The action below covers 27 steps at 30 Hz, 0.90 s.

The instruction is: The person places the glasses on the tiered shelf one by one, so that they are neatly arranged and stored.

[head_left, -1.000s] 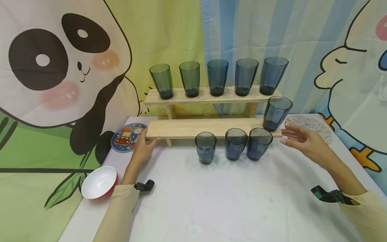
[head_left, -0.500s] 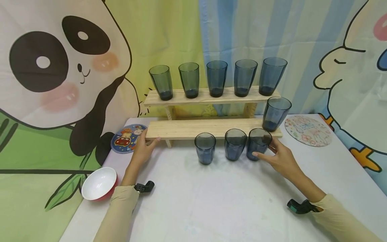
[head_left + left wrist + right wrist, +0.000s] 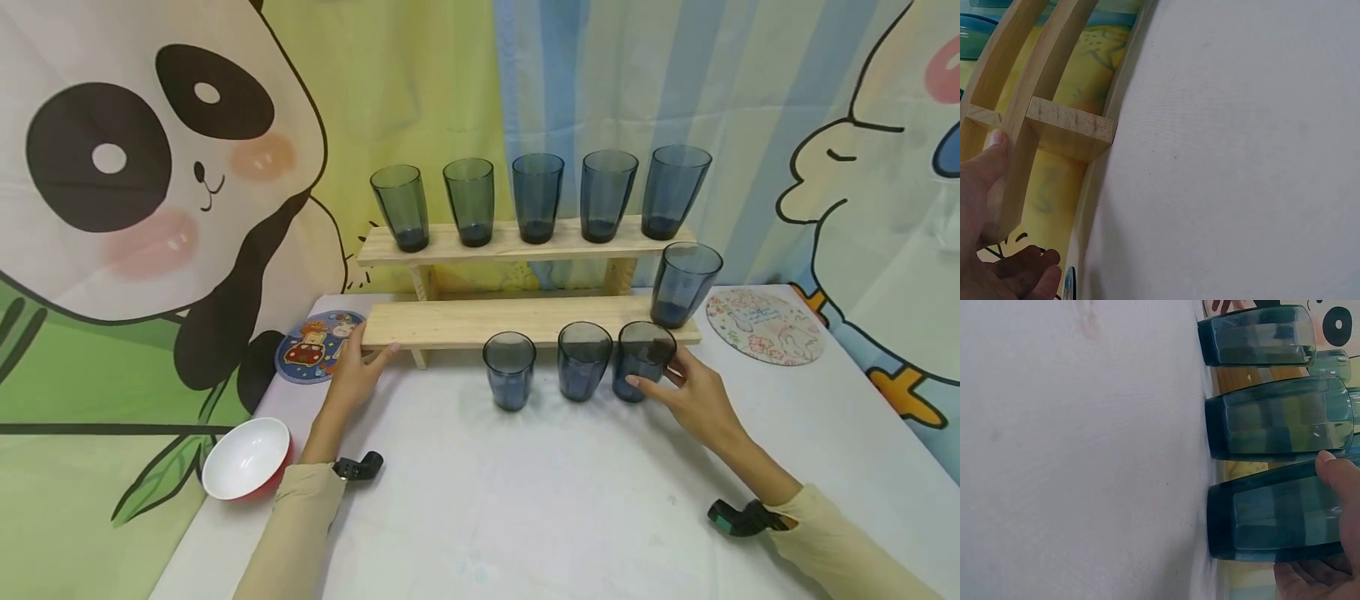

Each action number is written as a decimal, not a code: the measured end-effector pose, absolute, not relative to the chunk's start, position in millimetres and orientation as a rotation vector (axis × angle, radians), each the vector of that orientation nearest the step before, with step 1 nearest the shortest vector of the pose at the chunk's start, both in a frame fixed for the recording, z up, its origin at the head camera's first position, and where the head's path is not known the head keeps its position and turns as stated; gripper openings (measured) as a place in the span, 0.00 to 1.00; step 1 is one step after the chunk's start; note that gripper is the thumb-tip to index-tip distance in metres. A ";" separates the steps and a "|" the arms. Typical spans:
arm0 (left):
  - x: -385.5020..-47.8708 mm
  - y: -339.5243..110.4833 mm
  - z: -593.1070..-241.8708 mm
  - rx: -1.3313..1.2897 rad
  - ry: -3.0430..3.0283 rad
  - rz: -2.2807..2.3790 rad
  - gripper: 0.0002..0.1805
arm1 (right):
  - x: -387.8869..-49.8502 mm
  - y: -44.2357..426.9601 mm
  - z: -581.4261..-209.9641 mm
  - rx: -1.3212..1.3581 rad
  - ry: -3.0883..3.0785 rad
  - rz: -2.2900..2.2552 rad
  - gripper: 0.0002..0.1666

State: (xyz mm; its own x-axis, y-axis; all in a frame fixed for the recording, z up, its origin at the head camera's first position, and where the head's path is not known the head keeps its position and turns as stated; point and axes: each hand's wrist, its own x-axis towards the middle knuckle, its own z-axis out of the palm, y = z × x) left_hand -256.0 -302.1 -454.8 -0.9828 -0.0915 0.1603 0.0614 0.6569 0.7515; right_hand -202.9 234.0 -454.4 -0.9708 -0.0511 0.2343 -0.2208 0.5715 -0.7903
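Note:
My right hand (image 3: 699, 397) grips the rightmost blue glass (image 3: 637, 367) of the front row, thumb in front and fingers round its right side. That glass stands upright on the table, its base flat on the cloth in the right wrist view. To its left stand another blue glass (image 3: 582, 367) and a third glass (image 3: 509, 375). My left hand (image 3: 352, 375) holds the left end of the lower board of a two-tier wooden shelf (image 3: 480, 323); in the left wrist view the thumb (image 3: 994, 153) lies on the board. One glass (image 3: 681, 287) stands at that board's right end.
Several tall glasses (image 3: 537, 200) line the upper shelf board (image 3: 502, 244). A white bowl with a red outside (image 3: 247, 458) sits at the table's left edge. Round patterned mats lie at both sides, a blue mat (image 3: 311, 354) on the left and a pale mat (image 3: 765, 327) on the right.
My right hand has come left and toward me from beside the glass on the lower board to the rightmost front glass, and has taken hold of it. The left hand has stayed put.

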 end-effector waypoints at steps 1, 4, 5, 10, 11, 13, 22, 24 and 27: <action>-255.7 -302.1 -455.4 0.029 -2.693 -1.228 0.51 | -200.8 234.9 -453.7 0.221 -2.623 1.357 0.46; -255.1 -301.9 -456.2 0.028 -2.692 -1.240 0.51 | -194.4 237.7 -447.5 0.198 -2.637 1.349 0.48; -255.0 -301.7 -456.1 0.023 -2.687 -1.245 0.51 | -192.6 238.6 -444.1 0.190 -2.639 1.341 0.48; -254.8 -301.1 -454.8 0.003 -2.664 -1.263 0.51 | -188.6 239.8 -418.7 0.180 -2.632 1.321 0.50; -254.6 -301.0 -454.7 0.004 -2.665 -1.263 0.51 | -188.7 239.3 -412.7 0.178 -2.635 1.316 0.50; -254.2 -301.1 -454.7 0.012 -2.665 -1.264 0.51 | -189.8 237.0 -400.4 0.186 -2.636 1.305 0.49; -254.6 -300.6 -454.9 0.005 -2.662 -1.289 0.52 | -215.9 221.9 -365.6 0.221 -2.569 1.307 0.42; -254.3 -300.2 -455.1 0.011 -2.662 -1.296 0.52 | -224.2 218.8 -364.6 0.220 -2.559 1.321 0.43; -253.4 -300.0 -455.5 0.027 -2.664 -1.297 0.51 | -235.5 214.2 -366.0 0.205 -2.548 1.359 0.46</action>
